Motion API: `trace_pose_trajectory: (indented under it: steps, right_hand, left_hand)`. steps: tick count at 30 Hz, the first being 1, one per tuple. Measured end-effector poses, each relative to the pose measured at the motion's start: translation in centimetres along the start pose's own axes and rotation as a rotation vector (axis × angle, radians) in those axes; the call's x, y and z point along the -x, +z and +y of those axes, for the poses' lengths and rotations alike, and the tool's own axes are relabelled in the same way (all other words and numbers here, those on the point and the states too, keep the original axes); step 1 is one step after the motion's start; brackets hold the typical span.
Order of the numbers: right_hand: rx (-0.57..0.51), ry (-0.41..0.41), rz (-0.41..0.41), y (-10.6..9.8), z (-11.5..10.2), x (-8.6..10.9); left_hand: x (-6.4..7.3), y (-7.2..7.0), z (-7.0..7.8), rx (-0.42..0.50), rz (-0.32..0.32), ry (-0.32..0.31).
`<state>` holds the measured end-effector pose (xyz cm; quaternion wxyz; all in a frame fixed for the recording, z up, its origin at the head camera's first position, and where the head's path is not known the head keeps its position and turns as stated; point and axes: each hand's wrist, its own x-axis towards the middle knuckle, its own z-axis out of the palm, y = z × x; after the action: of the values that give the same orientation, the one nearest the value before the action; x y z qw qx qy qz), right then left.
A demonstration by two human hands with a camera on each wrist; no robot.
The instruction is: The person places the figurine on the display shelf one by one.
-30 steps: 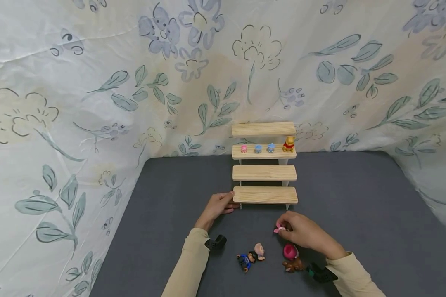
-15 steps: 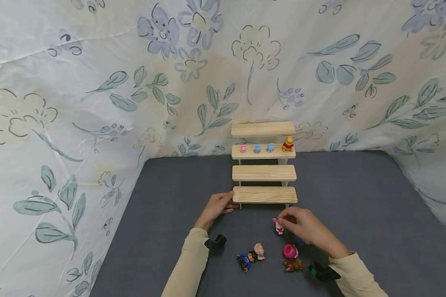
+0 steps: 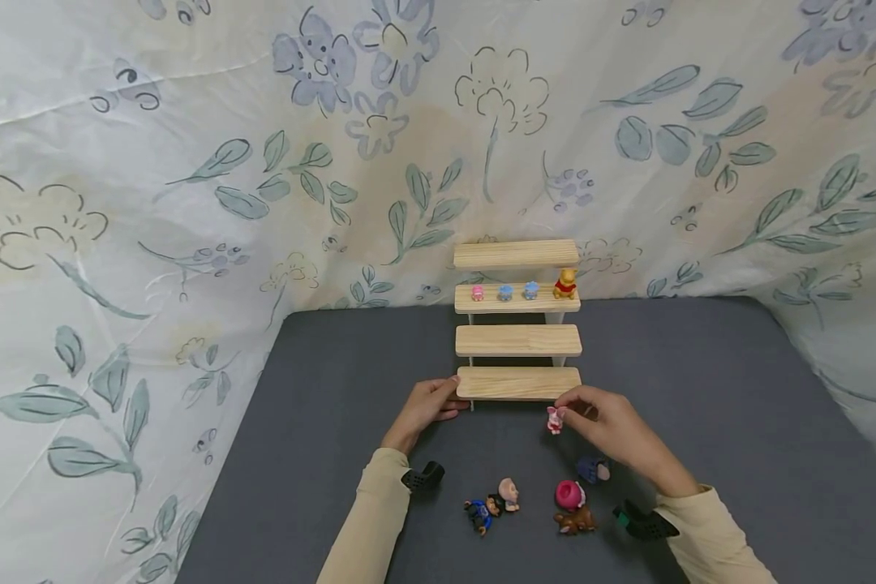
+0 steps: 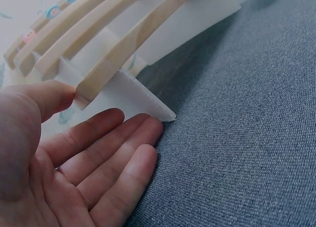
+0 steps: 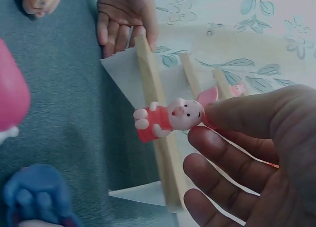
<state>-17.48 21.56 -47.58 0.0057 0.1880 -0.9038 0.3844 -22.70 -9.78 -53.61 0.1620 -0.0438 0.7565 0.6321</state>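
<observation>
A pink piglet figurine [image 3: 554, 420] hangs upright in my right hand [image 3: 613, 434], just in front of the lowest board's right end. Thumb and forefinger pinch it by an ear, and its face [image 5: 183, 114] shows in the right wrist view. A wooden four-tier display shelf [image 3: 518, 383] stands ahead. My left hand [image 3: 425, 407] is at its left end. In the left wrist view the thumb [image 4: 57, 96] touches the end of the lowest board, while the extended fingers [image 4: 126, 158] lie against the white side support [image 4: 143, 96].
On the third board stand a yellow bear figurine [image 3: 565, 284], two small blue figures [image 3: 530, 290] and a pink one [image 3: 478, 293]. Several figurines lie in front: a blue one [image 3: 590, 469], a pink one [image 3: 569, 494], a brown one [image 3: 575, 521], a dark-blue one [image 3: 478, 514]. Floral cloth [image 3: 409, 162] hangs behind.
The right hand has lifted the piglet figurine, turned it upright and carried it forward to the lowest board's front. A blue figurine beneath that hand has come into view. The left hand stays put.
</observation>
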Motion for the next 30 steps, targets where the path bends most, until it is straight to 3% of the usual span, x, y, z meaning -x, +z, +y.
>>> trace_pose_trajectory:
  steps: [9,16,30]
  right_hand:
    - [0.021,-0.022,0.062,-1.5,-0.4,-0.8]
    - [0.05,0.023,0.089,-3.4,-0.9,-1.6]
    - [0.127,-0.017,0.175,-6.7,-2.0,-4.0]
  left_hand:
    - [0.1,0.0,0.0,-0.005,-0.001,0.001]
    - [0.3,0.1,0.3,-0.009,0.0,-0.001]
    - [0.5,0.1,0.4,-0.006,-0.008,0.001]
